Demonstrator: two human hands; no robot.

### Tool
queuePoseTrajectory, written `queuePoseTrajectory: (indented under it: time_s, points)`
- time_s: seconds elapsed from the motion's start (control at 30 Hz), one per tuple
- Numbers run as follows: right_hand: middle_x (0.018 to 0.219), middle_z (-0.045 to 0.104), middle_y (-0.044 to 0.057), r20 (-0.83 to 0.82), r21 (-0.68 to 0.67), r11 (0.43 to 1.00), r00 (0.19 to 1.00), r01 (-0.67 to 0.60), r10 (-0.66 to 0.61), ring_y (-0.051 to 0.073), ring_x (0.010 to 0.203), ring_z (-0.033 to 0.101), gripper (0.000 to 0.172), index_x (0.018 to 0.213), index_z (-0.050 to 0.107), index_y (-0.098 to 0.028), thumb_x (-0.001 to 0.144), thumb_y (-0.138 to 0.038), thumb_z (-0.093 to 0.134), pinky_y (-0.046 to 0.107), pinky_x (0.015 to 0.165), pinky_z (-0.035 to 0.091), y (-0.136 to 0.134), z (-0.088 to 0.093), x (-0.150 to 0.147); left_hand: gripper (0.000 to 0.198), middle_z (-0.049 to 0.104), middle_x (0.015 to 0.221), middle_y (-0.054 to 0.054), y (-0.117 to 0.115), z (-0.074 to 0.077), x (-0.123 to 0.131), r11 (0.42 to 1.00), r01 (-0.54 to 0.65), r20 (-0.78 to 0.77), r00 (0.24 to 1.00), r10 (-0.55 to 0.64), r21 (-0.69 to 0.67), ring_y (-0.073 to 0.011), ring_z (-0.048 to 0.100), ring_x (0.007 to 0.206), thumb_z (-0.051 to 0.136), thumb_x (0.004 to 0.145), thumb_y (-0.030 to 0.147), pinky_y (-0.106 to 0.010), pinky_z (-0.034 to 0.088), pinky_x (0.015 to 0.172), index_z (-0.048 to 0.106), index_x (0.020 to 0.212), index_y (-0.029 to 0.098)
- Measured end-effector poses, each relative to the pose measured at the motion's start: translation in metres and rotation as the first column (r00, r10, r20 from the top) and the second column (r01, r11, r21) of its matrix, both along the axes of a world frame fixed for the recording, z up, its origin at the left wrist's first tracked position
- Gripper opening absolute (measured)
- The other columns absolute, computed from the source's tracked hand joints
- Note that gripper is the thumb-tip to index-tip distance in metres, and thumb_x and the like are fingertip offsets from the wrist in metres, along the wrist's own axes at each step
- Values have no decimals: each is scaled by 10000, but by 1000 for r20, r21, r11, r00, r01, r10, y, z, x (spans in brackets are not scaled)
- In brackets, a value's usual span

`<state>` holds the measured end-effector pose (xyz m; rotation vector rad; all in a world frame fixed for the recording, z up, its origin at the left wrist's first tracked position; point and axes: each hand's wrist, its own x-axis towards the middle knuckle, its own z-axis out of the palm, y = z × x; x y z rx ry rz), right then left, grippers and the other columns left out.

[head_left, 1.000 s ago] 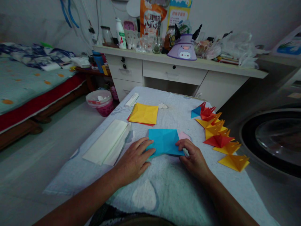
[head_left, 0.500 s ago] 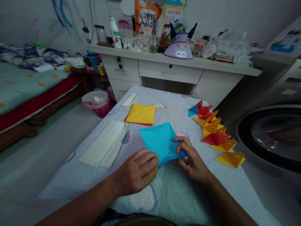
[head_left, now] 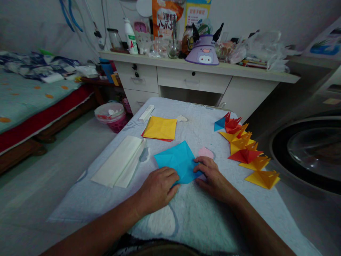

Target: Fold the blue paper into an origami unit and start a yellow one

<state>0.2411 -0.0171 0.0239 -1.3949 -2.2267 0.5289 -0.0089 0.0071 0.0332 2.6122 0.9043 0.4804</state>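
A square of blue origami paper (head_left: pixel 179 160) with crease lines lies on the cloth-covered table (head_left: pixel 191 213). My left hand (head_left: pixel 162 185) grips its near left edge, fingers curled on top and thumb at the front. At the near right corner, my right hand (head_left: pixel 210 174) pinches the paper between thumb and fingers. Beyond it sits a stack of yellow and red paper squares (head_left: pixel 160 128). Folded paper shapes in yellow, red and blue, among them a red one (head_left: pixel 246 155), stand in a row along the right side.
Left of the blue paper lie folded white sheets (head_left: pixel 119 161) and a small white box (head_left: pixel 146 113). A waste bin (head_left: pixel 112 115) stands on the floor at left. Behind is a white drawer desk (head_left: pixel 191 81) with clutter; a washing machine (head_left: pixel 314 142) is at right.
The blue paper has come down flatter onto the table and shifted slightly left. My hands have moved with it, the left fingers curling closer, and more of the pink cloth pattern shows.
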Motion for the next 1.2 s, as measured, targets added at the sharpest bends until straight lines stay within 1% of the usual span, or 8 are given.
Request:
queuePoseTrajectory:
  time_s: [0.13, 0.23, 0.3, 0.43, 0.53, 0.7, 0.93, 1.2]
  points:
    - [1250, 536, 109, -8, 22, 999, 999, 45, -45, 281, 1196, 473, 174, 970, 624, -219, 817, -144, 590, 507, 992, 395, 4, -4, -1, 68, 660, 881, -28, 4, 3, 2, 988, -79, 85, 992, 91, -135, -179, 621, 852, 562, 895, 231, -300, 497, 761, 620, 893, 195]
    - [1220, 554, 98, 1, 26, 996, 997, 83, -83, 279, 1171, 489, 151, 922, 646, -226, 826, -131, 579, 513, 973, 409, 6, -8, -2, 76, 678, 910, -33, 9, -2, 1, 981, -109, 135, 982, 131, -158, -185, 628, 880, 619, 864, 259, -311, 507, 788, 633, 907, 198]
    - [1224, 553, 92, 9, 24, 995, 996, 92, -93, 278, 1177, 486, 156, 915, 656, -233, 831, -129, 576, 512, 974, 409, 7, -10, -2, 128, 697, 955, -41, 11, -8, 0, 991, -78, 168, 981, 95, -107, -197, 634, 934, 636, 851, 251, -339, 509, 837, 644, 969, 205]
    - [1255, 537, 95, 23, 58, 995, 996, 82, -83, 280, 1200, 466, 157, 940, 668, -238, 841, -149, 585, 510, 985, 394, 5, -10, -2, 262, 710, 1064, -43, 12, -21, -1, 989, 100, 156, 981, -116, 107, -214, 620, 1075, 561, 829, 91, -389, 489, 919, 649, 1038, 221]
    - [1292, 531, 90, 52, 116, 993, 998, 30, -36, 300, 1230, 436, 214, 986, 685, -262, 820, -151, 608, 537, 999, 362, 4, -10, -4, 241, 714, 1018, -54, 10, -25, -1, 974, 113, 126, 982, -139, 196, -198, 645, 1017, 518, 833, 54, -360, 517, 871, 652, 973, 198]
    - [1261, 573, 68, 43, 157, 988, 999, 5, -12, 295, 1212, 456, 221, 933, 723, -287, 827, -137, 600, 545, 995, 359, 5, -12, -10, 184, 697, 956, -73, 8, -22, -4, 980, -9, 116, 993, -15, 198, -208, 647, 932, 539, 824, 80, -360, 541, 823, 646, 931, 185]
    - [1175, 603, 77, -6, 121, 990, 998, 70, -69, 276, 1142, 513, 144, 894, 715, -260, 857, -169, 610, 522, 958, 416, 8, -15, -6, 55, 657, 998, -57, 11, -20, -9, 985, -171, 223, 960, 169, -8, -196, 618, 943, 604, 865, 206, -340, 525, 830, 654, 852, 190]
    - [1155, 604, 87, -52, 17, 987, 986, 162, -161, 273, 1122, 524, 67, 817, 684, -220, 854, -229, 629, 504, 965, 414, 12, -15, -7, 211, 599, 1054, -67, 15, -18, -9, 943, -322, 217, 918, 333, -86, -231, 572, 1027, 628, 850, 281, -400, 496, 895, 573, 676, 175]
